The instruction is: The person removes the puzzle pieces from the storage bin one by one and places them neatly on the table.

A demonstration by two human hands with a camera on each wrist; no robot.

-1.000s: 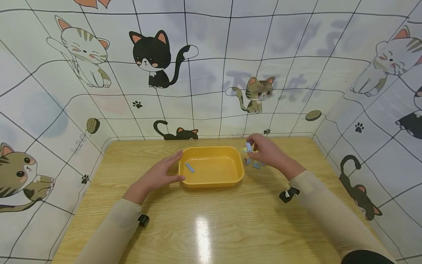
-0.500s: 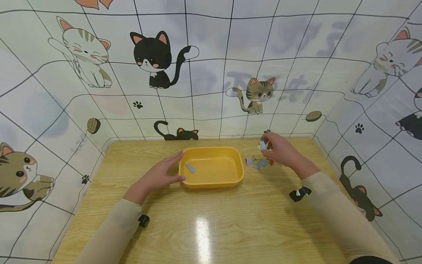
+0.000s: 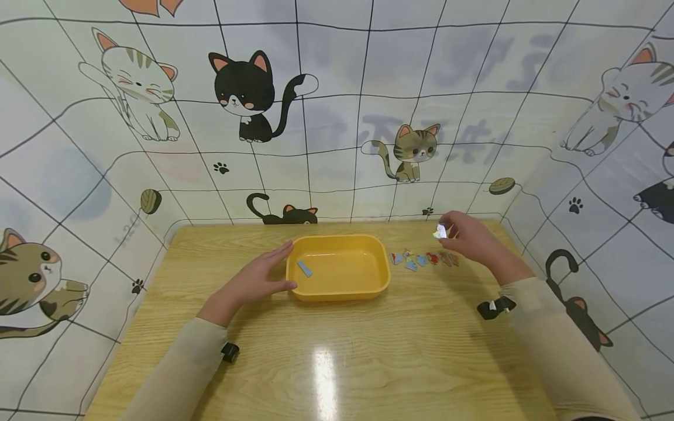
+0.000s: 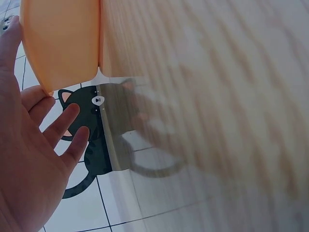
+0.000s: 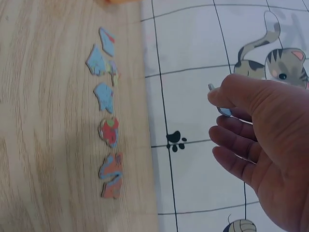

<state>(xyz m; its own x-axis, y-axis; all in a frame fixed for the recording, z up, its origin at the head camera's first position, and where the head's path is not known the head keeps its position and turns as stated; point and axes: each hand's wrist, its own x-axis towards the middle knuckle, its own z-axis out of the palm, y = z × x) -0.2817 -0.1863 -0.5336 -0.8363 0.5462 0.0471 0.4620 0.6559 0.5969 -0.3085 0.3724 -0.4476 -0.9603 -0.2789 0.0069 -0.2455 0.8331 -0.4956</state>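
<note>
In the head view, my right hand (image 3: 471, 240) pinches a small pale-blue jigsaw puzzle piece (image 3: 441, 232) above the table's back right part. Only an edge of that piece (image 5: 224, 111) shows between thumb and fingers in the right wrist view. Below lies a row of several loose puzzle pieces, among them a blue one (image 5: 104, 97) and a red one (image 5: 109, 132). My left hand (image 3: 255, 282) rests against the left end of a yellow plastic tray (image 3: 337, 296), fingers spread and fairly straight. Inside the tray lies a narrow blue piece (image 3: 304, 269).
The wooden table (image 3: 379, 356) ends at the back against a white grid-patterned cloth (image 3: 337, 146) printed with cats. The cloth also rises on both sides. The puzzle row starts just right of the tray.
My right hand has moved to the right with the puzzle piece, from beside the tray to over the row's right end, uncovering the pieces beneath. The left hand and tray stay put.
</note>
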